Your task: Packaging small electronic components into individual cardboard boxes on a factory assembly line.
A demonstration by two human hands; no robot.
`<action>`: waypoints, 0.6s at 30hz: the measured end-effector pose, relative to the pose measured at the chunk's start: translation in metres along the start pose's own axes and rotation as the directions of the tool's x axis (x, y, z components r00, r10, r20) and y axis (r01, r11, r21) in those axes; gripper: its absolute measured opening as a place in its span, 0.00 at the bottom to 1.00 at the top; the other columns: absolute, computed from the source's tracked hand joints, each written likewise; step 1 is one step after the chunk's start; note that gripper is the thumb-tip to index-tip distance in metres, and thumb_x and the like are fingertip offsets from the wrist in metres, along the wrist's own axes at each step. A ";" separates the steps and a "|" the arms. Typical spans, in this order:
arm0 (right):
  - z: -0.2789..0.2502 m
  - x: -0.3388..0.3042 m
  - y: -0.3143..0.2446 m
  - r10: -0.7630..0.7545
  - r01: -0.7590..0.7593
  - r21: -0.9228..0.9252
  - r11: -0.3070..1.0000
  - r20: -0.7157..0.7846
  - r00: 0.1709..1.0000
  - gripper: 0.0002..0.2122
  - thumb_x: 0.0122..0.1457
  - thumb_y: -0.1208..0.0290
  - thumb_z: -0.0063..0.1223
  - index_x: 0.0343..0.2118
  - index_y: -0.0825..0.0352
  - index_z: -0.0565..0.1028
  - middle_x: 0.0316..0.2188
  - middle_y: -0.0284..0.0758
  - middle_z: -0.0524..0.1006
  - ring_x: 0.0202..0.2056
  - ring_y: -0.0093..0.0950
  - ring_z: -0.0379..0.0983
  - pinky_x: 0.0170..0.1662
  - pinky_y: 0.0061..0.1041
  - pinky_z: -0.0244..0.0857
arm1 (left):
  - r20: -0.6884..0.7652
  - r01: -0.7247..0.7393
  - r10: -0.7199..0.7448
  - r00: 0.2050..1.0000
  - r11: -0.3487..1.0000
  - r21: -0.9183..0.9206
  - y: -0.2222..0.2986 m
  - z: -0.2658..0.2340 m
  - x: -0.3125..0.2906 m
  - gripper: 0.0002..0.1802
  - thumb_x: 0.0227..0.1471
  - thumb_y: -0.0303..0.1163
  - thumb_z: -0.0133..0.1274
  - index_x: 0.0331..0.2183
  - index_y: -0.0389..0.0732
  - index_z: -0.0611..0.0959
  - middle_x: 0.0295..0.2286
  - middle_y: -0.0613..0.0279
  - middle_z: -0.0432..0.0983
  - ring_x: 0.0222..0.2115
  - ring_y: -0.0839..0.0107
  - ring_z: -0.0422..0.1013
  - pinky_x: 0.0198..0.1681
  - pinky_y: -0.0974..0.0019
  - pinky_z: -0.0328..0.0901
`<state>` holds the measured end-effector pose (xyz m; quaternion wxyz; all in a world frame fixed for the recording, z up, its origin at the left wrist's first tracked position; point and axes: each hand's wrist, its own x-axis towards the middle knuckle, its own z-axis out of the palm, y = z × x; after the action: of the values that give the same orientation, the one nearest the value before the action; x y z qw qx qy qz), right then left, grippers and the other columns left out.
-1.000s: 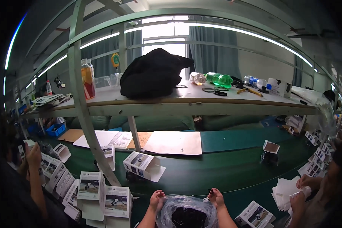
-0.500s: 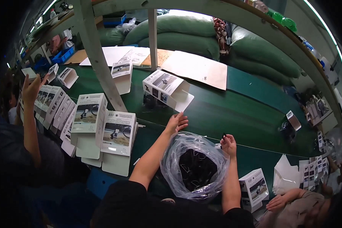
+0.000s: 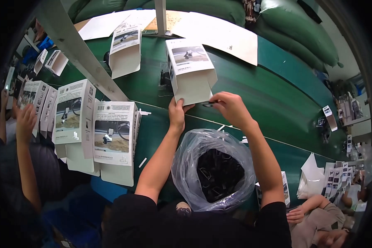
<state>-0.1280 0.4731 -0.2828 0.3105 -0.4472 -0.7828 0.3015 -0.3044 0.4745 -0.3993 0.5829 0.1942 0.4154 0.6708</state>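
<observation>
In front of me a white printed cardboard box (image 3: 190,57) lies on the green work surface, its open end and flap toward me. My left hand (image 3: 177,115) grips the edge of that flap, thumb on top. Pinched in my right hand (image 3: 232,108) is a small black part (image 3: 208,104), held at the right side of the box's opening. What kind of part it is cannot be made out. Below my hands stands an open clear plastic bag (image 3: 181,165) filled with black parts (image 3: 219,175). A dark item in clear wrap (image 3: 165,80) sits left of the box.
Upright printed boxes (image 3: 115,136) stand close on my left. Another open box (image 3: 126,49) lies beyond them, near a slanted post (image 3: 87,62). White sheets (image 3: 223,37) line the far edge. Co-workers' hands show at left (image 3: 25,120) and lower right (image 3: 295,215).
My left hand has taken hold of the box flap, and the box has turned its opening toward me. My right hand has moved up and left with the black part. The view has shifted.
</observation>
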 end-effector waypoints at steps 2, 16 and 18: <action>0.019 0.023 0.006 -0.134 0.134 -0.168 0.977 0.007 0.991 0.07 0.47 0.83 0.51 0.30 0.70 0.75 0.27 0.34 0.76 0.24 0.30 0.70 0.32 0.24 0.65 | -0.004 -0.014 0.014 1.000 0.999 -0.040 0.001 0.002 -0.003 0.16 0.54 0.27 0.35 0.44 0.31 0.69 0.31 0.50 0.73 0.25 0.66 0.72 0.29 0.70 0.70; 0.048 0.040 0.045 -0.142 0.146 -0.315 0.938 0.034 0.989 0.03 0.47 0.77 0.48 0.25 0.66 0.75 0.28 0.36 0.74 0.29 0.37 0.71 0.35 0.31 0.66 | 0.244 0.111 -0.091 0.966 0.992 -0.067 -0.003 -0.002 -0.011 0.18 0.54 0.27 0.35 0.46 0.31 0.66 0.32 0.48 0.73 0.24 0.65 0.73 0.27 0.71 0.70; 0.046 0.035 0.049 -0.168 0.180 -0.374 0.910 0.065 0.984 0.04 0.48 0.77 0.48 0.26 0.66 0.75 0.30 0.37 0.74 0.31 0.37 0.71 0.36 0.31 0.65 | 0.242 0.123 -0.106 0.965 0.991 -0.057 -0.003 0.000 -0.012 0.18 0.53 0.27 0.35 0.46 0.31 0.66 0.32 0.48 0.73 0.24 0.65 0.73 0.27 0.71 0.70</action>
<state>-0.1514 0.5157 -0.3410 0.2317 -0.4223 -0.8676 0.1232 -0.2997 0.4629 -0.3993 0.6729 0.2279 0.3288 0.6222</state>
